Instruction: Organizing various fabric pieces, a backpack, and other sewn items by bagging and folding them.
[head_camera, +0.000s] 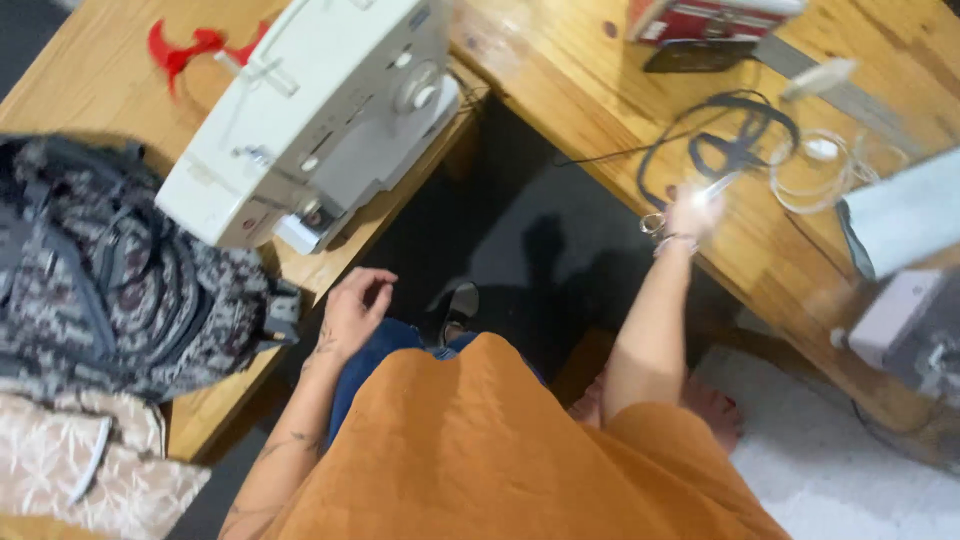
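Observation:
My right hand (690, 215) reaches out over the edge of the right wooden table (600, 110) and grips a pair of scissors (700, 198) with metal blades; the view is blurred there. Beside the scissors lie a coiled black cord (745, 140) and a loop of clear tubing (815, 170). My left hand (355, 305) hangs over my knee with fingers loosely curled and holds nothing, close to the corner of the left wooden table (215, 400). A white sewing machine (310, 110) stands on that table. I wear an orange garment (500, 450).
A patterned grey backpack (110, 270) and pale printed fabric (80, 470) lie on the left table, a red plastic piece (195, 45) behind the machine. A red box (710, 18) and white devices (905, 215) sit on the right table. Dark floor lies between the tables, a white rug (840, 470) at the right.

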